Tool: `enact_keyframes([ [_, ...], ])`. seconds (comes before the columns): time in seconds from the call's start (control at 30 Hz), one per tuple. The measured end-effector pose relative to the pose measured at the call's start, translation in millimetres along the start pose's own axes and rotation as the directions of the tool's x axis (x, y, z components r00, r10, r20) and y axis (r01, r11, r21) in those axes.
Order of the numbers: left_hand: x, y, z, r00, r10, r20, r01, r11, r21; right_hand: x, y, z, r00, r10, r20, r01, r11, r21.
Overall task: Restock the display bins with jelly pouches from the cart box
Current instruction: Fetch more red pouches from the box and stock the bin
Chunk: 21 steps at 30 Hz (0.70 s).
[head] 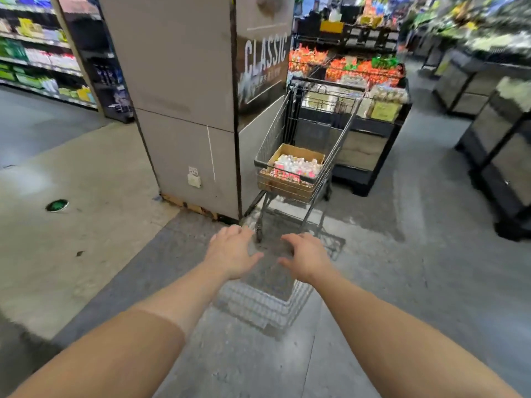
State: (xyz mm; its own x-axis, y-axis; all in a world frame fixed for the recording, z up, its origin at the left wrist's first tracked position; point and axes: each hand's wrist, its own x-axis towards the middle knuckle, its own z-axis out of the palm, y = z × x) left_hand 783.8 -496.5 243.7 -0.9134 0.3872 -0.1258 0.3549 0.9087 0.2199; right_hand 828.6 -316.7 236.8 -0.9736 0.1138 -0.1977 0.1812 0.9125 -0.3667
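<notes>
The jelly pouches (296, 165) lie heaped in an open cardboard box (290, 170), pale packets with pink print, too blurred to count. The box sits in the basket of a wire cart (304, 139), well ahead of both your hands and a little to the right of them. Beyond the cart stands a dark display stand with bins (367, 79) holding orange and green packets; it is touching or just behind the cart's far end, I cannot tell which. A grey pillar (186, 110) rises just to the left of the cart, ahead of your left hand.

Your left hand (232, 254) and right hand (306, 258) reach forward side by side, palms down, fingers spread and relaxed, holding nothing. They hang over bare concrete floor (402, 282), well short of the cart.

What could go wrong from here, as a judgement: the cart stands on wheels, so leaning or pulling on the box may roll it into the stand or the pillar. The pouches look loose and slippery; a hasty two-handed scoop may spill some through the wire or onto the floor. The view is smeared, which suggests your head is turning, so a quick reach may miss the box rim.
</notes>
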Motion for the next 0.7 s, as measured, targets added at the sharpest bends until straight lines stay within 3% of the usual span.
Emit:
enact_keyframes([
  [0.23,184,28,6,0.999,0.054,-0.006,-0.054,0.998,0.032,162,64,-40,0.998,0.031,-0.046,-0.030,1.000,0.007],
  [0.5,382,47,-18,1.000,0.001,-0.023,-0.001,0.999,0.034,356,128,-126,1.000,-0.022,0.013,0.024,0.992,-0.121],
  [0.7,511,21,-20,0.999,-0.038,0.023,0.037,0.999,0.039,493,135,-134,0.992,-0.079,0.094,0.093,0.983,-0.156],
])
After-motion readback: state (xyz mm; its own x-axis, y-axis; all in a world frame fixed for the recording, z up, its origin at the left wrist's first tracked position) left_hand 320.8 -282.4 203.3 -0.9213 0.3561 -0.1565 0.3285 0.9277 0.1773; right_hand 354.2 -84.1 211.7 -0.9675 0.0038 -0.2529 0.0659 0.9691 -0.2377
